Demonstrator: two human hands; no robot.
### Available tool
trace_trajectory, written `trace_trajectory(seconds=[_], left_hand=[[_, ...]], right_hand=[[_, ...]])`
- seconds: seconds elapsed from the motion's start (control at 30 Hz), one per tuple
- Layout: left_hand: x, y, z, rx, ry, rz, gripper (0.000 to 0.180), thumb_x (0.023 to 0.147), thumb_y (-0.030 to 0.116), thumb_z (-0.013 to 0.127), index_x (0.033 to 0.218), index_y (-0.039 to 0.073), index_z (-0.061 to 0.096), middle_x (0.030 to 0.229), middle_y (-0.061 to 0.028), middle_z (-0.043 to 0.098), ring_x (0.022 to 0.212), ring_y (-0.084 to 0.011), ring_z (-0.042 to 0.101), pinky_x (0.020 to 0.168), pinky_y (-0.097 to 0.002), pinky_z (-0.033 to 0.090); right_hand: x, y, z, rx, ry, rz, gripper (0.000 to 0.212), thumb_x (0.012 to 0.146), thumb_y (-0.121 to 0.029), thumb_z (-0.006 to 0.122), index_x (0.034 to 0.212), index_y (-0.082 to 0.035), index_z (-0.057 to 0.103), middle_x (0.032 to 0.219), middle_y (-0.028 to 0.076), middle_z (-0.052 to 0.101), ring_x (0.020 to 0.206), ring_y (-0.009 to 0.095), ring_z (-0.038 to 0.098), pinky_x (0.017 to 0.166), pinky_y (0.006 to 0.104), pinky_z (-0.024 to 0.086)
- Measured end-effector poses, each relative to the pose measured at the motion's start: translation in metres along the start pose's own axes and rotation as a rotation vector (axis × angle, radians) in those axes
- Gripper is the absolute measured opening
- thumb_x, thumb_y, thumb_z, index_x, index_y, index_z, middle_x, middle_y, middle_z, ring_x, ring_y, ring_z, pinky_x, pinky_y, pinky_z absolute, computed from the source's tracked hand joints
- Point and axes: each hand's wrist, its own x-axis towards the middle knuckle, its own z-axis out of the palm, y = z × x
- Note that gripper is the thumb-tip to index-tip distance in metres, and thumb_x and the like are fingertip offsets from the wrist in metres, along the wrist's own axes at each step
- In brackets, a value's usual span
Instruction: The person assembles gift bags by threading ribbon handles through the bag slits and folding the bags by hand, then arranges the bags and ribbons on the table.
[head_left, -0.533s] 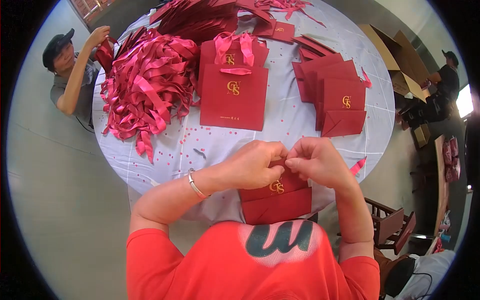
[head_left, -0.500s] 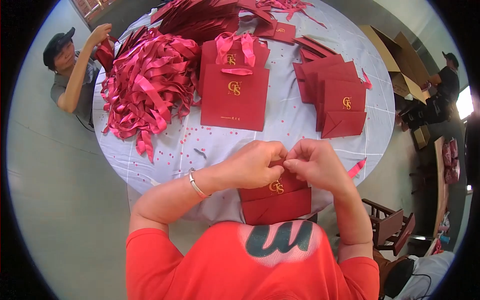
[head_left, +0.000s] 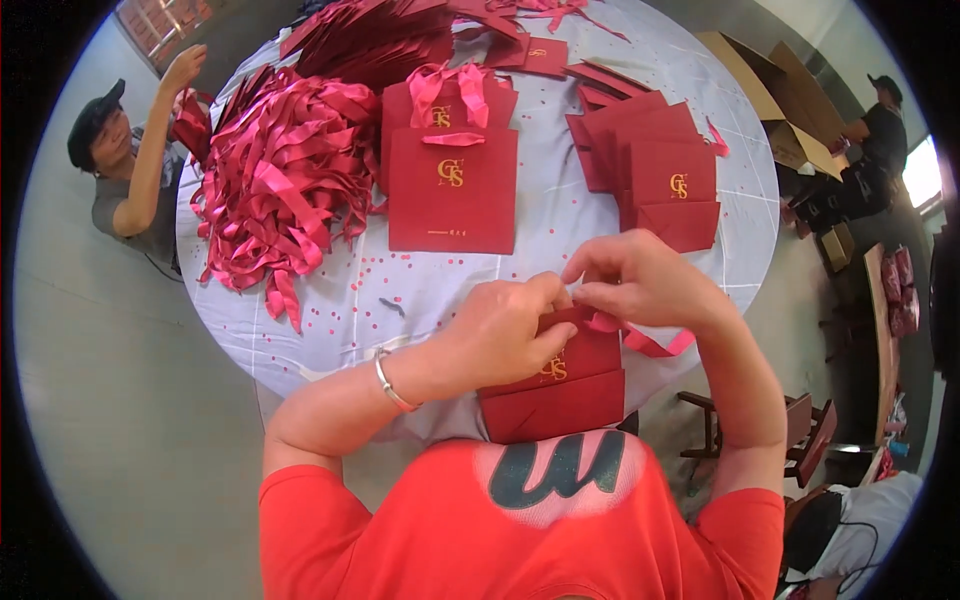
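Observation:
Close to my body, a dark red paper bag (head_left: 585, 362) with a gold emblem lies at the table's near edge, its base folded flat. My left hand (head_left: 515, 330), a silver bangle on its wrist, is closed on the bag's upper edge. A pink ribbon (head_left: 660, 345) comes out at the bag's top right and curves off beneath my right wrist. Just above that edge, my right hand (head_left: 625, 280) has thumb and forefinger drawn together beside my left fingertips. What lies in this pinch is too small to make out.
A round table with a white cloth (head_left: 330, 350) holds a heap of pink ribbons (head_left: 290, 180), a bag with ribbon handles (head_left: 452, 205) and flat bags (head_left: 675, 175). A co-worker (head_left: 135, 170) sits at left. Cardboard boxes (head_left: 800, 150) and wooden chairs (head_left: 800, 430) stand at right.
My right hand has lifted up and away from the bag's top edge. A loop of pink ribbon now shows at its right. My left hand stays on the bag.

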Motion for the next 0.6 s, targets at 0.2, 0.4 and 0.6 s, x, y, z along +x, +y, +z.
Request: trace_trajectory(seconds=[0.2, 0.4, 0.6], left_hand=[[-0.007, 0.009, 0.008, 0.141, 0.088, 0.147, 0.024, 0.078, 0.013, 0.077, 0.092, 0.004, 0.059, 0.070, -0.0133, 0.067, 0.062, -0.0310, 0.067, 0.053, -0.0369, 0.051], [-0.006, 0.003, 0.008, 0.153, 0.086, 0.102, 0.023, 0.079, 0.011, 0.077, 0.091, 0.003, 0.059, 0.069, -0.0131, 0.067, 0.061, -0.0266, 0.068, 0.053, -0.0339, 0.050], [0.003, 0.004, 0.002, -0.198, -0.073, -0.071, 0.018, 0.084, 0.007, 0.073, 0.091, 0.001, 0.058, 0.068, -0.0086, 0.068, 0.060, -0.0094, 0.062, 0.055, -0.0268, 0.047]], right_hand=[[0.040, -0.008, -0.020, -0.033, -0.567, 0.180, 0.020, 0.086, -0.008, 0.068, 0.104, 0.000, 0.067, 0.075, 0.006, 0.069, 0.071, 0.012, 0.065, 0.064, 0.0270, 0.052], [0.045, 0.016, -0.005, 0.193, -0.549, 0.386, 0.025, 0.081, -0.003, 0.069, 0.104, 0.003, 0.062, 0.077, 0.006, 0.067, 0.065, 0.011, 0.060, 0.056, 0.0270, 0.047], [0.041, 0.039, 0.011, 0.241, 0.022, 0.210, 0.015, 0.082, -0.003, 0.068, 0.094, 0.002, 0.060, 0.074, 0.007, 0.066, 0.065, 0.010, 0.061, 0.056, 0.0241, 0.047]])
